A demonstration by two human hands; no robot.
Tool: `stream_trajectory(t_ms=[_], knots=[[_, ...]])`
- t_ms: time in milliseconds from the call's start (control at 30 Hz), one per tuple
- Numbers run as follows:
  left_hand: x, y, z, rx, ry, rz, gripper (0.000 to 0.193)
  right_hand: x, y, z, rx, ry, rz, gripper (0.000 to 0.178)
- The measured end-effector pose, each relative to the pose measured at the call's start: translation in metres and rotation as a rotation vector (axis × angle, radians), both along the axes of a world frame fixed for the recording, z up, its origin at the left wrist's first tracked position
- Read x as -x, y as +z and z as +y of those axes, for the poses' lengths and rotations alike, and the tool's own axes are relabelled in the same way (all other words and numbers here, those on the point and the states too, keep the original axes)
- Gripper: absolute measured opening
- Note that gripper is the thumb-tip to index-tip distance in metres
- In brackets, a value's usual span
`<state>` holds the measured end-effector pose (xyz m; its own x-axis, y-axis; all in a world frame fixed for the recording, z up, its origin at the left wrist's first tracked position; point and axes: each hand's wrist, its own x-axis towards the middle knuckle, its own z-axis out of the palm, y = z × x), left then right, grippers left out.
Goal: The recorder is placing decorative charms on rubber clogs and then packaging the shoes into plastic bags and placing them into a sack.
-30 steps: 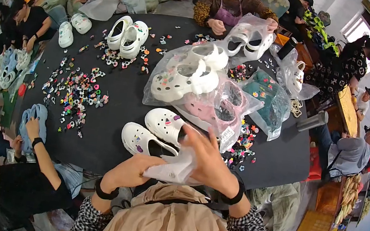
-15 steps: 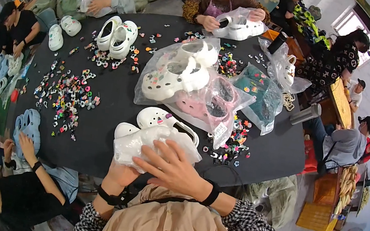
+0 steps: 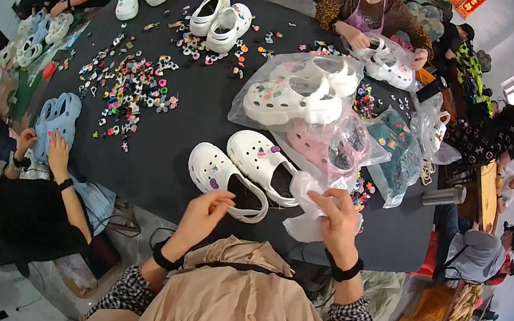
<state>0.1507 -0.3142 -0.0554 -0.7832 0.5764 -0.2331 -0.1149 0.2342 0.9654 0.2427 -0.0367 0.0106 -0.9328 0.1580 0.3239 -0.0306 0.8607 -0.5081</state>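
A pair of white clogs lies on the black table in front of me, toes pointing away. The left clog (image 3: 208,165) and the right clog (image 3: 252,146) carry small coloured charms. My left hand (image 3: 200,218) is beside the left clog's heel strap, fingers loosely bent, with nothing visible in it. In my right hand (image 3: 339,224) is a crumpled translucent plastic bag (image 3: 306,224), just right of the clogs' heels. Beyond it, bagged white clogs (image 3: 272,104) rest partly over bagged pink clogs (image 3: 312,143).
Loose charms (image 3: 138,86) lie scattered at the left. Another white pair (image 3: 227,26) stands at the back. A bagged green item (image 3: 394,151) and a metal cylinder (image 3: 444,196) are at the right. A co-worker at left handles blue clogs (image 3: 56,124); another holds bagged clogs (image 3: 390,67).
My hands have moved apart; the plastic bag has gone to the right in my right hand, uncovering the white clogs. My left hand has left the bag. The whole view has shifted.
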Motion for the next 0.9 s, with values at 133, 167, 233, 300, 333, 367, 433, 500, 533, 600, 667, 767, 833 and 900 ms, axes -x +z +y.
stream_trajectory(t_ms=[133, 167, 233, 300, 333, 367, 433, 500, 533, 600, 667, 767, 833, 900], knots=[[0.000, -0.003, 0.009, 0.281, 0.027, 0.626, 0.030, 0.013, 0.000, -0.016, -0.029, 0.114, -0.100, 0.048], [-0.002, -0.004, 0.013, 0.282, 0.031, 0.625, 0.030, 0.018, -0.001, -0.022, -0.021, 0.143, -0.107, 0.045], [-0.006, -0.012, 0.021, 0.396, -0.224, 0.871, 0.038, 0.032, -0.004, -0.033, -0.003, 0.187, -0.086, 0.045], [-0.012, -0.033, 0.016, 0.431, -0.346, 0.943, 0.044, 0.045, -0.006, -0.045, 0.114, 0.235, -0.070, 0.050], [-0.014, -0.037, 0.014, 0.425, -0.362, 0.940, 0.044, 0.051, -0.007, -0.051, 0.060, 0.267, -0.074, 0.048], [-0.015, -0.042, 0.012, 0.420, -0.377, 0.937, 0.044, 0.055, -0.015, -0.057, 0.060, 0.271, -0.072, 0.048], [-0.017, -0.046, 0.006, 0.385, -0.334, 0.970, 0.042, 0.063, -0.039, -0.068, -0.082, 0.412, 0.051, 0.037], [-0.019, -0.036, 0.002, 0.603, -0.306, 0.982, 0.040, 0.067, -0.060, -0.078, -0.154, 0.459, 0.034, 0.028], [-0.018, -0.032, 0.000, 0.620, -0.320, 1.007, 0.034, 0.064, -0.081, -0.079, -0.193, 0.480, 0.011, 0.027], [-0.022, -0.037, -0.004, 0.591, -0.288, 1.001, 0.030, 0.059, -0.093, -0.084, -0.264, 0.519, -0.085, 0.032], [-0.023, -0.041, -0.007, 0.544, -0.265, 0.984, 0.023, 0.055, -0.092, -0.083, -0.271, 0.557, -0.094, 0.035], [-0.018, -0.040, -0.007, 0.417, -0.229, 0.975, 0.022, 0.050, -0.089, -0.084, -0.294, 0.615, -0.086, 0.044], [-0.013, -0.040, -0.008, 0.415, -0.259, 0.982, 0.022, 0.053, -0.094, -0.084, -0.460, 0.617, -0.082, 0.033], [-0.012, -0.042, -0.011, 0.414, -0.297, 0.990, 0.021, 0.060, -0.098, -0.088, -0.547, 0.642, -0.124, 0.026]])
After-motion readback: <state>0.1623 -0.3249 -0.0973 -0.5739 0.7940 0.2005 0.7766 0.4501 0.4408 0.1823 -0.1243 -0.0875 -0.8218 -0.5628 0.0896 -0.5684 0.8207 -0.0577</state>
